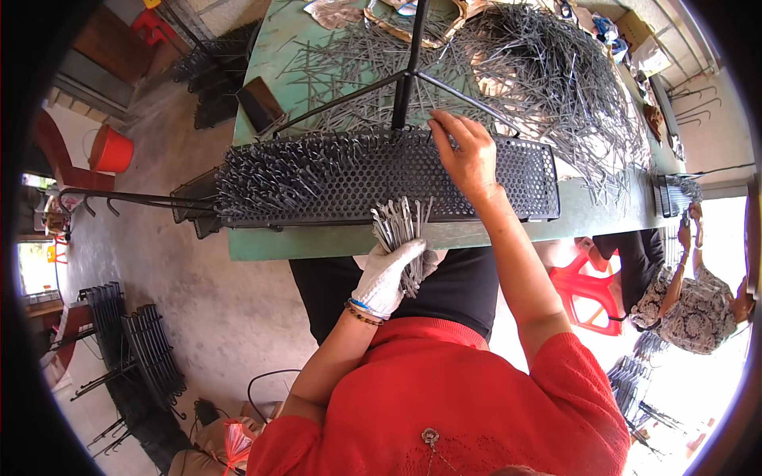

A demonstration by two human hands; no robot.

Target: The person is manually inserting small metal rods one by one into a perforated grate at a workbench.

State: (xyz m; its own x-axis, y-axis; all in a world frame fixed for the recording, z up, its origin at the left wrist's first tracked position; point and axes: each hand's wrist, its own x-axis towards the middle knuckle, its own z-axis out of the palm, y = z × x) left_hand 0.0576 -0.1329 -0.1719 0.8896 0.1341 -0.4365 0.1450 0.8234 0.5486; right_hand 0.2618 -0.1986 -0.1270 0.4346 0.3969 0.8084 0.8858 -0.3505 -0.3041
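Note:
A long black perforated metal tray (468, 186) lies along the near table edge. Thin dark metal rods (274, 174) stand upright in its holes, crowded over the left part and in a band along the far edge. From that far edge rises a black post (409, 59) with two slanting braces. My left hand (382, 278), in a white glove, grips a bundle of flat-ended metal rods (401, 226) just before the tray's near edge. My bare right hand (467, 159) is over the tray's far side, right of the post, fingers curled together; whatever they pinch is hidden.
Loose metal rods (548, 63) are heaped across the green table (274, 67). A dark box (259, 105) sits at its left edge. Black hooked rods (127, 198) jut out leftward. At right, another person (686, 309) works near a red stool (587, 293). Black racks (151, 357) stand lower left.

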